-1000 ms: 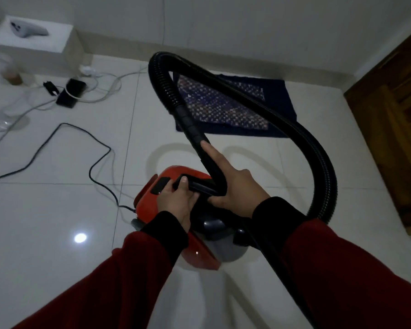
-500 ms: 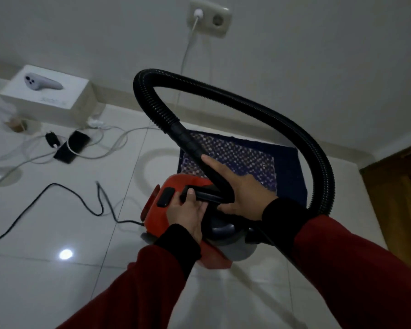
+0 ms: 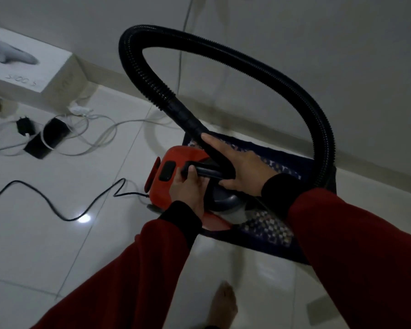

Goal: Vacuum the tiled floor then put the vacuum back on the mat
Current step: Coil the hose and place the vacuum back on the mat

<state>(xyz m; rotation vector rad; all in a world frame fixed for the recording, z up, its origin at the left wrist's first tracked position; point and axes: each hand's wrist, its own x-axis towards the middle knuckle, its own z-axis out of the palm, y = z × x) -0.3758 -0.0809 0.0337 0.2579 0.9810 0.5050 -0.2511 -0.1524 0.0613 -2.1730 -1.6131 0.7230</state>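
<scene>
Vacuum [image 3: 176, 184] held over the mat's [image 3: 266, 231] left edge, part on tile. Left hand [image 3: 188, 188] grips the handle [image 3: 207, 171]; right hand [image 3: 237, 167] clasps the hose [image 3: 223, 58] end. The mat's centre lies right of the vacuum, nearer the right hand.

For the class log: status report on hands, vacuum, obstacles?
Left hand grips handle. Right hand holds black ribbed hose. Red canister vacuum over patterned blue mat. Black cord trails left.
</scene>
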